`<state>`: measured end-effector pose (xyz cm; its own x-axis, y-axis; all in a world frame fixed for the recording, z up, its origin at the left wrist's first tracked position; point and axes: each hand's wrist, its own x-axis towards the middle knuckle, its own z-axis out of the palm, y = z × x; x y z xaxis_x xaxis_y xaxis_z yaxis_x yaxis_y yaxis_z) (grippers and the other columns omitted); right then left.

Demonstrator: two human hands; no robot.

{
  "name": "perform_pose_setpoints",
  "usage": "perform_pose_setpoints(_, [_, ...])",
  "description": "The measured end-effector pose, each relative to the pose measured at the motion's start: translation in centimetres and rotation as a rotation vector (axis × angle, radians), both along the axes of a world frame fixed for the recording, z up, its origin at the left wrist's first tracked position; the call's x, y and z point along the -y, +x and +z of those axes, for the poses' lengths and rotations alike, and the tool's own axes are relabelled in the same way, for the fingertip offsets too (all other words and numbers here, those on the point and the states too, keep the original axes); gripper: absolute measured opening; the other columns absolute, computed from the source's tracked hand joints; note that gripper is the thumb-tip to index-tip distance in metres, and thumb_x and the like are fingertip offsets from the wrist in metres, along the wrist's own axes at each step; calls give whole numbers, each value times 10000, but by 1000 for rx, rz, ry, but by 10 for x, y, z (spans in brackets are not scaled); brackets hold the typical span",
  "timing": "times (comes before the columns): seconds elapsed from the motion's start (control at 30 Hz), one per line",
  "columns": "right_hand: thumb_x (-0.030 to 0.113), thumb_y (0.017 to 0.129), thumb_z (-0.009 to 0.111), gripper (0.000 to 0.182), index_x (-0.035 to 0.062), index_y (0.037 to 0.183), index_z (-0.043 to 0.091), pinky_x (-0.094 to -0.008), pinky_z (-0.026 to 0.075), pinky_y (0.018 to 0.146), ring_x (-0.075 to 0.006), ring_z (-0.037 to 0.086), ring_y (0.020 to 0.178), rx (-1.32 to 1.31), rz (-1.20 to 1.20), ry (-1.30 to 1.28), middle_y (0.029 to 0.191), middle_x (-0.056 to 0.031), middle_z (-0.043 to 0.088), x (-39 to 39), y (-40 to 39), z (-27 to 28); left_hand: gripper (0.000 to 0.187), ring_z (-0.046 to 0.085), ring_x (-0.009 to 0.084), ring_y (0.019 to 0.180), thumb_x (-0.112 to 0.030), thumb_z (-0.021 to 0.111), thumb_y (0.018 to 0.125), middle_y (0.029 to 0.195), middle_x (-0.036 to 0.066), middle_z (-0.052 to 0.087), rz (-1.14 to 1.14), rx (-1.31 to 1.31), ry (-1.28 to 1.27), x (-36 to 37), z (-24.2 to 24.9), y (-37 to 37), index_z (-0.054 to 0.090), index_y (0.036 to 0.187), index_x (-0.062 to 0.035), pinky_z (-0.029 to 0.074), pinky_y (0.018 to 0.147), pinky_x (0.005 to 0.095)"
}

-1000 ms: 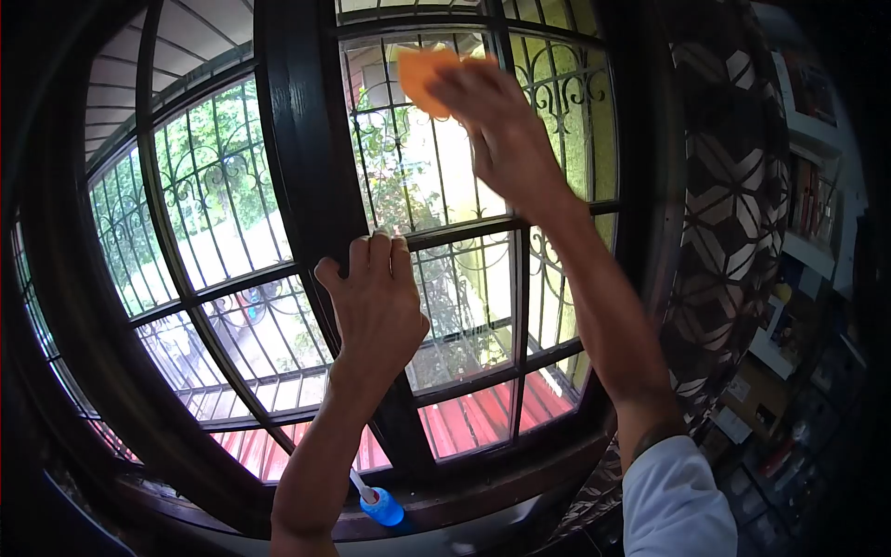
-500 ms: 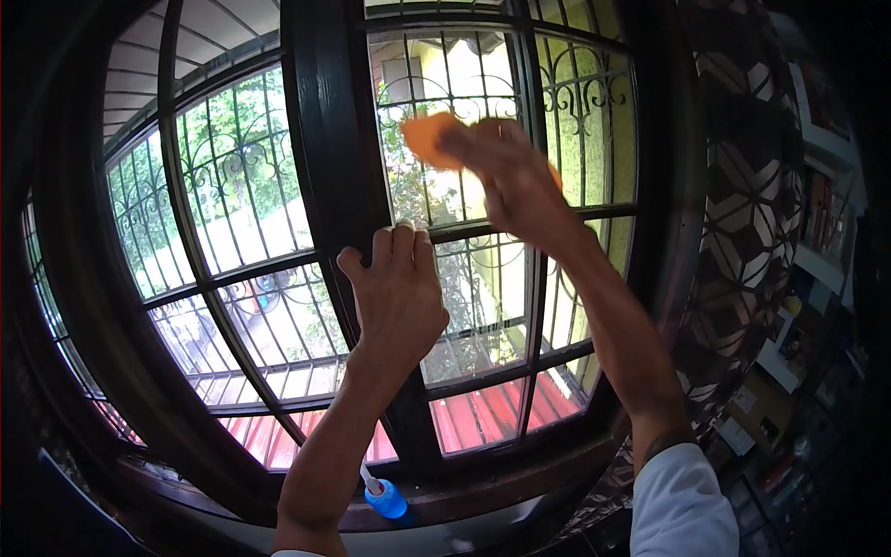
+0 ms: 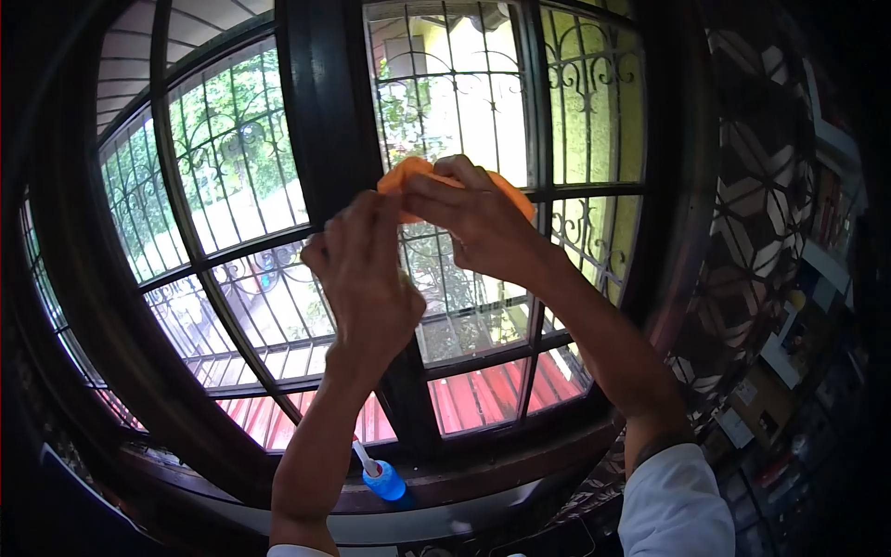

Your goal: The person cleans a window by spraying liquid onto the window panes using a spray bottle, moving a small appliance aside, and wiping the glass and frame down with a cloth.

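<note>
My right hand is closed on an orange cloth, pressing it against the window at the middle crossbar of the right sash. Part of the cloth sticks out past the fingertips on the left. My left hand grips the dark wooden window frame at the central post, just left of the cloth. Its fingers are bent, and their tips are partly hidden. Below on the sill stands a spray bottle with blue liquid and a white-and-red top, near my left forearm.
Iron grilles stand behind the glass panes, with a red corrugated roof and greenery outside. A patterned curtain hangs at the right, beside shelves with books and papers. The dark sill runs along the bottom.
My right hand has moved the orange cloth down from the upper pane to the crossbar, close to my left hand. My left hand stays at the frame, slightly higher and further left in view.
</note>
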<state>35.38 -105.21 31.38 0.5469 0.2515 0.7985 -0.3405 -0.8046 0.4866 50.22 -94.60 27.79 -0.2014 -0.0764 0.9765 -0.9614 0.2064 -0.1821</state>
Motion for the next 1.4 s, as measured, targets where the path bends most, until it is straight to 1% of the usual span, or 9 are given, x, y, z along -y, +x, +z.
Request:
perform_pose_setpoints(0.3, [32, 591, 805, 666, -5, 1234, 638, -397, 452, 1044, -307, 536, 1164, 56, -462, 46, 1256, -95, 613, -9, -83, -15, 705, 524, 277, 1136, 61, 605, 600, 1241, 141, 556, 131, 104, 124, 22, -3, -11, 556, 1300, -10, 332, 908, 469])
perform_pose_setpoints(0.4, [-52, 604, 743, 609, -9, 1204, 645, -392, 480, 1009, -331, 539, 1164, 100, -251, 115, 1205, -112, 646, -2, -93, -13, 698, 518, 280, 1142, 37, 621, 594, 1242, 144, 557, 217, 119, 112, 25, -6, -19, 558, 1288, -6, 324, 912, 474])
perform_pose_setpoints(0.57, [-178, 690, 434, 606, -18, 1244, 619, -404, 512, 885, -370, 565, 1078, 655, 1, -1, 1228, -184, 641, 16, -129, 3, 720, 510, 293, 1156, 22, 633, 595, 1255, 148, 540, 106, 184, 100, 32, 6, -42, 542, 1309, -4, 332, 907, 492])
perform_pose_setpoints(0.67, [-162, 741, 487, 556, -14, 1265, 605, -407, 505, 902, -371, 548, 1085, 757, -6, -85, 1252, -171, 632, 36, -136, 38, 516, 565, 309, 1019, 0, 636, 669, 1131, 171, 580, -9, 234, 104, 48, 22, -84, 578, 1181, 15, 385, 868, 481])
perform_pose_setpoints(0.73, [-143, 780, 518, 537, 13, 1287, 602, -406, 499, 939, -360, 550, 1130, 747, -33, -133, 1290, -156, 621, 49, -136, 67, 280, 627, 327, 897, -108, 661, 774, 983, 183, 632, 64, 147, 256, 57, 36, -111, 595, 1018, 12, 443, 802, 491])
perform_pose_setpoints(0.93, [-101, 751, 601, 610, 103, 1326, 585, -469, 427, 1033, -369, 483, 1249, 583, -186, -173, 1368, -105, 567, 80, -128, 131, 345, 678, 344, 657, -343, 643, 906, 749, 167, 667, 103, -35, 73, 99, 54, -144, 624, 865, -1, 512, 602, 476])
perform_pose_setpoints(1.2, [-161, 644, 567, 739, 138, 1318, 619, -477, 398, 1103, -384, 465, 1316, 346, -128, -41, 1404, -89, 554, 70, -141, 20, 214, 674, 335, 567, -194, 625, 856, 672, 186, 668, 117, -79, 162, 100, 58, -151, 629, 803, 12, 507, 512, 456])
perform_pose_setpoints(1.3, [-181, 635, 558, 712, 97, 1285, 637, -443, 436, 1075, -381, 479, 1302, 299, -58, 47, 1340, -114, 596, 68, -161, 9, 235, 670, 354, 572, -225, 616, 860, 652, 194, 659, 171, -85, 217, 97, 61, -150, 630, 814, 5, 519, 545, 466])
perform_pose_setpoints(1.4, [-201, 635, 580, 605, 17, 1197, 634, -479, 391, 1089, -378, 501, 1262, 527, -23, -100, 1288, -144, 604, 59, -158, 71, 257, 667, 366, 584, -264, 614, 865, 647, 193, 656, 187, -92, 249, 97, 66, -154, 634, 821, -12, 524, 568, 475])
